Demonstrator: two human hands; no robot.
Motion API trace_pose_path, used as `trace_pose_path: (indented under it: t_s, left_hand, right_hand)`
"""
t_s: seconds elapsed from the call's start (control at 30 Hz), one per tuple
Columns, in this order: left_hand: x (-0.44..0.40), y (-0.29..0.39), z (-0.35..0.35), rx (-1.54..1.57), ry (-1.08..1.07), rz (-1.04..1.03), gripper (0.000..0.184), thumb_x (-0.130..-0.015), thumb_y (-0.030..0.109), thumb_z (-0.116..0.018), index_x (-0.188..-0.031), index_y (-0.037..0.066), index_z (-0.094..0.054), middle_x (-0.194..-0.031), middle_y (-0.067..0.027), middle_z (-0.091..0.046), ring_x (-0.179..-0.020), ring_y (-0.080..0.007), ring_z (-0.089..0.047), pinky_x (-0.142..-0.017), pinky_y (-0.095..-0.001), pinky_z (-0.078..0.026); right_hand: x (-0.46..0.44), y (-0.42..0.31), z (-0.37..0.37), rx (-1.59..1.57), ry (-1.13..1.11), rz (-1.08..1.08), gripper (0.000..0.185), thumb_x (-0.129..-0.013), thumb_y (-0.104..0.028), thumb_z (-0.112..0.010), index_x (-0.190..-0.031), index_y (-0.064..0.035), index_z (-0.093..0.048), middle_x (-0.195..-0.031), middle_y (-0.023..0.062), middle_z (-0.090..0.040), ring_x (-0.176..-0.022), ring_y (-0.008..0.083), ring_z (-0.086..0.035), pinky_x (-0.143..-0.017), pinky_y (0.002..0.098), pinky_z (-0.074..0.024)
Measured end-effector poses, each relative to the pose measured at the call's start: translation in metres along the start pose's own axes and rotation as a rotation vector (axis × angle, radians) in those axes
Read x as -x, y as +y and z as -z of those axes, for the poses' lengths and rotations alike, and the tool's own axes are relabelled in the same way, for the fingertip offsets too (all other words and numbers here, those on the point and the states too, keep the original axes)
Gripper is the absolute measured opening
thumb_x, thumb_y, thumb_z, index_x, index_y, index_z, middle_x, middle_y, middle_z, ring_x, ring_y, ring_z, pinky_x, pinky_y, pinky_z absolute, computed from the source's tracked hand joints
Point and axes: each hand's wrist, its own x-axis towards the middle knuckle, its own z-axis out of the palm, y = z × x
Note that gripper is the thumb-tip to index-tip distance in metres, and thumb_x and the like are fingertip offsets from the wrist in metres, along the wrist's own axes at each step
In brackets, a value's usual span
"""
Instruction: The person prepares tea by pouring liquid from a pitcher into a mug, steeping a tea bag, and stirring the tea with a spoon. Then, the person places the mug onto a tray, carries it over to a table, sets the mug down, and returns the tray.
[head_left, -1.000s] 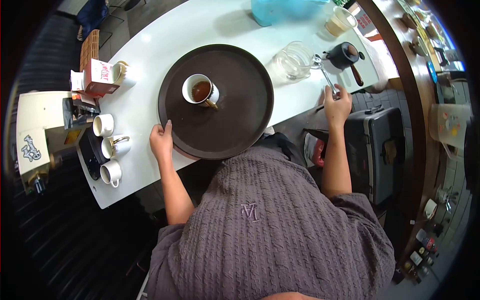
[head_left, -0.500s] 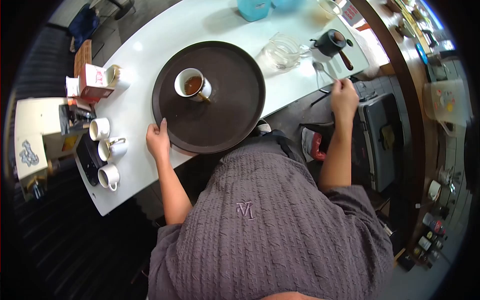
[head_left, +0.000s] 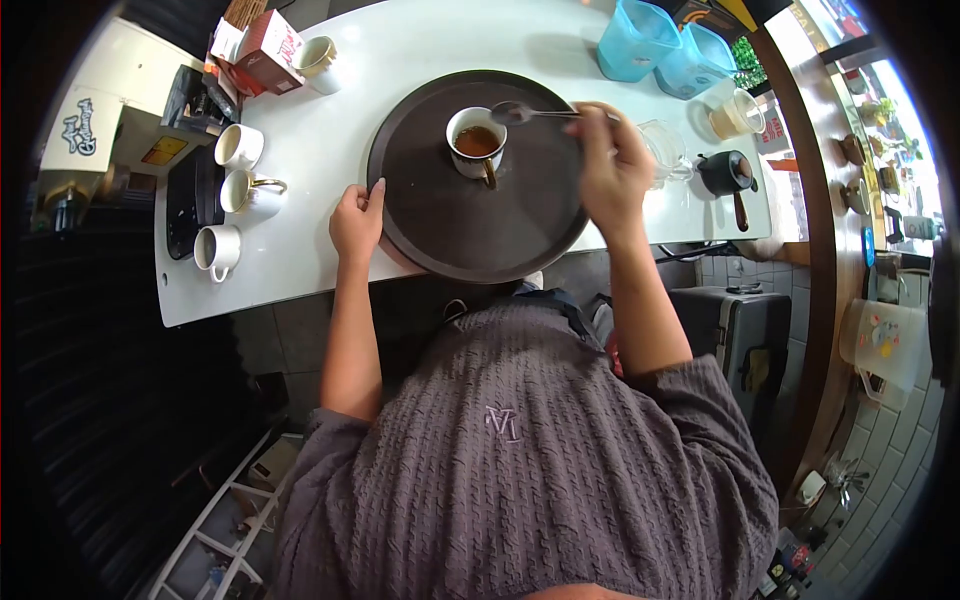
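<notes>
A round dark tray (head_left: 440, 225) lies on the white table, bearing a white cup (head_left: 476, 143) of brown liquid with a gold handle. My left hand (head_left: 357, 222) grips the tray's left rim, thumb on top and fingers curled at the edge. Over the tray's right side, my right hand (head_left: 615, 165) is closed on the handle of a metal spoon (head_left: 513, 113). The spoon's bowl hangs at the upper right of the cup, apart from the liquid. My right hand partly hides a glass pitcher (head_left: 662, 155) behind it.
Three white cups (head_left: 239, 147) stand at the left beside a black device (head_left: 190, 205). A red-and-white box (head_left: 270, 50) and another cup (head_left: 319, 65) are at the back left. Blue containers (head_left: 638, 42), a beige cup (head_left: 737, 115) and a black pot (head_left: 725, 173) stand at the right.
My right hand has carried the spoon from beside the table's right edge to above the tray, near the cup. My left hand stays at the tray's rim. The camera view has shifted.
</notes>
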Motion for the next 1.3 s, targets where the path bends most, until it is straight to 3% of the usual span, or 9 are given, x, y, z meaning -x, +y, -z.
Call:
trace_pose_path:
  t_s: [0.1,0.2,0.47,0.63,0.87,1.07,1.3]
  left_hand:
    - [0.002,-0.002,0.0,0.021,0.009,0.006,0.042,-0.086,0.042,-0.067,-0.074,0.003,-0.059,-0.057,-0.0052,-0.057,-0.053,-0.0228,-0.055,-0.055,-0.036,-0.043]
    - [0.005,-0.002,0.0,0.044,0.028,0.0,0.04,-0.086,0.042,-0.067,-0.075,0.004,-0.061,-0.058,-0.0049,-0.059,-0.053,-0.0225,-0.057,-0.055,-0.0356,-0.043]
    - [0.004,-0.002,0.0,0.072,0.02,0.049,0.035,-0.086,0.039,-0.066,-0.077,0.006,-0.063,-0.058,-0.0039,-0.06,-0.053,-0.0211,-0.057,-0.055,-0.0345,-0.044]
    - [0.004,-0.002,0.001,0.086,0.028,0.053,0.035,-0.085,0.039,-0.067,-0.077,0.005,-0.063,-0.059,-0.0038,-0.061,-0.054,-0.0197,-0.058,-0.056,-0.0339,-0.044]
    - [0.003,-0.002,-0.001,0.057,0.027,0.073,0.034,-0.084,0.039,-0.068,-0.076,0.006,-0.064,-0.06,-0.004,-0.062,-0.055,-0.0206,-0.06,-0.057,-0.0335,-0.046]
    - [0.003,-0.003,-0.002,0.055,0.035,0.079,0.034,-0.084,0.039,-0.068,-0.076,0.006,-0.064,-0.059,-0.0037,-0.062,-0.055,-0.0213,-0.06,-0.057,-0.0341,-0.046]
    - [0.003,-0.002,-0.002,0.044,0.06,0.059,0.034,-0.084,0.039,-0.068,-0.075,0.006,-0.065,-0.06,-0.004,-0.063,-0.056,-0.0218,-0.061,-0.057,-0.0341,-0.046]
  right_hand:
    - [-0.013,0.011,-0.031,0.267,-0.204,0.333,0.01,-0.086,-0.01,-0.061,-0.092,-0.0059,-0.068,-0.083,0.0057,-0.068,-0.077,0.0268,-0.06,-0.075,0.0369,-0.0466]
    - [-0.015,0.021,-0.047,0.466,-0.286,0.491,0.01,-0.087,-0.014,-0.061,-0.091,-0.0085,-0.068,-0.083,0.0027,-0.067,-0.079,0.0243,-0.058,-0.075,0.0359,-0.044]
    - [-0.016,0.031,-0.058,0.591,-0.457,0.466,0.016,-0.09,-0.022,-0.057,-0.092,-0.0107,-0.069,-0.084,0.0006,-0.067,-0.087,0.0227,-0.055,-0.082,0.0372,-0.0372]
    - [-0.015,0.029,-0.06,0.558,-0.57,0.318,0.019,-0.09,-0.023,-0.057,-0.091,-0.0103,-0.07,-0.088,0.0013,-0.069,-0.092,0.024,-0.054,-0.084,0.0393,-0.0355]
    - [-0.021,0.034,-0.059,0.578,-0.621,0.383,0.018,-0.091,-0.023,-0.057,-0.097,-0.0106,-0.069,-0.082,0.0014,-0.066,-0.091,0.0216,-0.054,-0.085,0.0367,-0.0353]
    - [-0.029,0.032,-0.063,0.68,-0.621,0.445,0.015,-0.092,-0.023,-0.057,-0.093,-0.0105,-0.066,-0.088,0.002,-0.066,-0.091,0.0227,-0.054,-0.088,0.0387,-0.0368]
    - [-0.029,0.03,-0.066,0.725,-0.635,0.474,0.016,-0.093,-0.024,-0.056,-0.1,-0.0135,-0.066,-0.09,-0.0018,-0.066,-0.094,0.0218,-0.054,-0.089,0.0392,-0.0365]
